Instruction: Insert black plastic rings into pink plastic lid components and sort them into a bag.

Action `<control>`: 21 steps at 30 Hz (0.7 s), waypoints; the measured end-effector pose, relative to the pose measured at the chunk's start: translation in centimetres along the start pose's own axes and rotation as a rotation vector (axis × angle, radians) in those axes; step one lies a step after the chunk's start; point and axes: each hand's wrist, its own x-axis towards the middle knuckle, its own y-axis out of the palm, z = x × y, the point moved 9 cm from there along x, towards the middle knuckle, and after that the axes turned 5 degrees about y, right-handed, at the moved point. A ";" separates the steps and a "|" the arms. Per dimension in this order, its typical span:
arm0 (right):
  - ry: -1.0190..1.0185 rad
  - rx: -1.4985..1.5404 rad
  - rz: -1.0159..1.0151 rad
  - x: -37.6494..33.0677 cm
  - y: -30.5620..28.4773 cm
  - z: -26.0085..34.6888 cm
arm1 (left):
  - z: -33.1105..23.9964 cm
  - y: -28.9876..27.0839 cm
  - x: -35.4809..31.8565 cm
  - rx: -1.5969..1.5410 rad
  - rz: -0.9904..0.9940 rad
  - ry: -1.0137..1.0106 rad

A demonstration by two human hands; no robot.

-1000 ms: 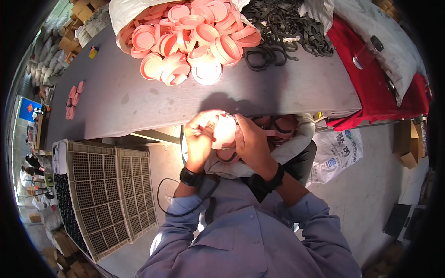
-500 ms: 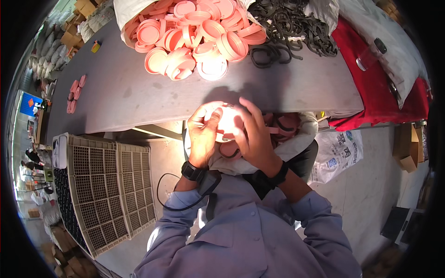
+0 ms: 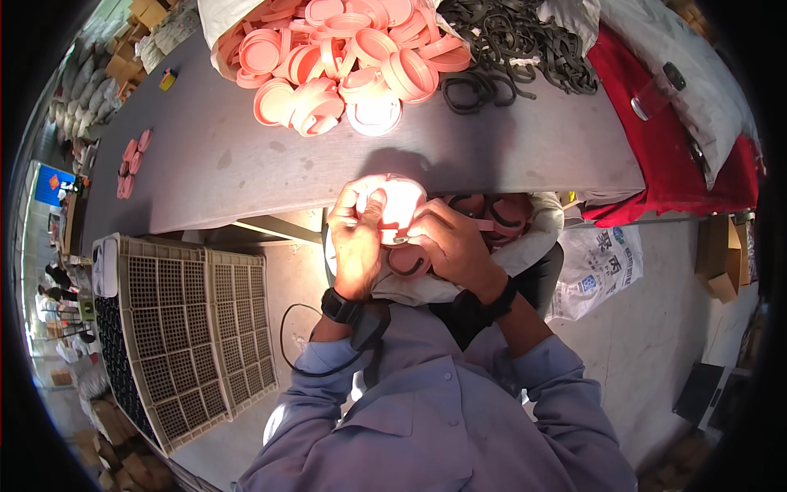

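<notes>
A round pink plastic lid [image 3: 402, 199], washed out by bright light, is held over my lap near the table edge. My left hand [image 3: 358, 238] grips it from the left, thumb across its face. The fingers of my right hand [image 3: 453, 246] are pinched together at the lid's lower right rim, where a small dark bit shows. Just below and to the right lies an open white bag [image 3: 520, 261] on my lap, holding several pink lids [image 3: 508, 215] with black strips in them. Part of that bag is hidden behind my hands.
On the grey table [image 3: 229, 176] lie a heap of pink lids [image 3: 328, 66] spilling from a sack, a tangle of black rubber straps [image 3: 533, 49], and a few pink pieces [image 3: 131, 164] far left. Beige plastic crates [image 3: 188, 328] stand at left. Red cloth [image 3: 623, 139] covers the right side.
My right hand's fingers, raised and spread over the lid before, have come down and closed at its lower right rim. My left hand keeps hold of the lid, which now shows more.
</notes>
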 end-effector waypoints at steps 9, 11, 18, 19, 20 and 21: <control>-0.062 0.015 0.031 0.4 -0.1 0.3 | 1.6 -1.2 -1.8 0.021 -0.011 0.088; -0.065 0.022 0.045 0.1 -0.2 0.1 | 1.5 -0.9 -2.1 0.008 0.010 0.082; 0.519 0.877 -0.085 -3.7 2.4 -4.0 | -0.6 0.2 -4.2 0.061 0.045 0.111; 0.527 0.873 -0.101 -4.7 2.7 -4.0 | -0.7 0.0 -4.5 0.094 0.089 0.096; 0.543 0.547 -0.013 -5.3 3.4 -3.4 | 1.0 -1.4 -4.7 0.191 0.128 0.056; 0.552 0.219 0.074 -5.8 4.0 -3.0 | 2.2 -1.5 -4.9 0.188 0.135 0.047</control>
